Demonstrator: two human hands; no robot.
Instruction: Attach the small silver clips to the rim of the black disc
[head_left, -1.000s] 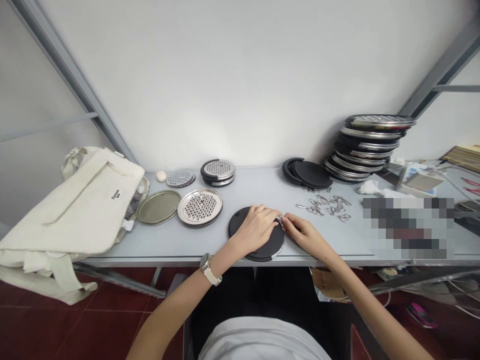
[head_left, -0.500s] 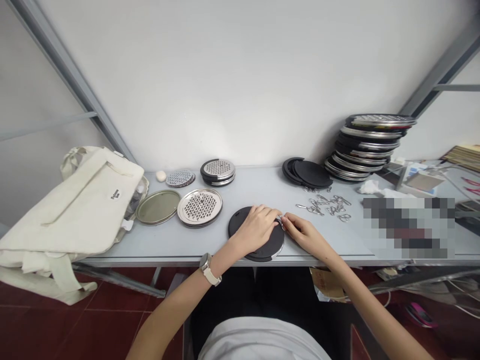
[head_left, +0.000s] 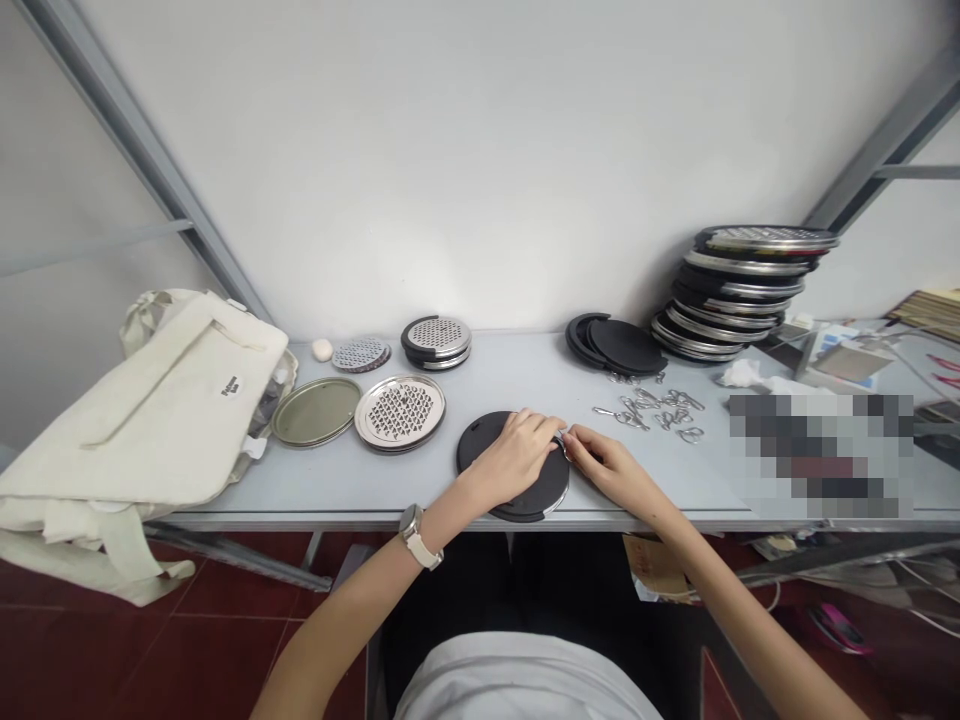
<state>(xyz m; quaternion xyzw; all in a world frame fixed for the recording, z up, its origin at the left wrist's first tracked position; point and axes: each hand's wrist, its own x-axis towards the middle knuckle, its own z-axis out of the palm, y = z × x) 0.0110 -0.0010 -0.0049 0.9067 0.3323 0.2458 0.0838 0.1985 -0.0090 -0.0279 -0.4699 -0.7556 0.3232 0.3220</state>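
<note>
A round black disc-shaped case (head_left: 480, 440), with a strip of shiny metal at its lower right rim, lies near the table's front edge. My left hand (head_left: 517, 455) lies across it with bent fingers, holding it at its right side; the thumb is hidden. At that same edge my right hand (head_left: 604, 465) is closed, thumb and forefinger pinching a small shiny metal clip (head_left: 567, 450). The clip touches or nearly touches the case; fingers cover most of it. Several loose metal clips (head_left: 652, 408) lie scattered beyond my right hand.
Grater discs (head_left: 401, 412), an olive round lid (head_left: 316, 412) and a small grater stack (head_left: 436, 342) lie left. Black round covers (head_left: 626, 345) and a tall leaning stack (head_left: 735, 290) stand back right. A cream bag (head_left: 165, 400) overhangs the left edge. A blurred patch hides the right side.
Both hands stay at the right edge of the black case, with only slight finger movement. The view has shifted very slightly.
</note>
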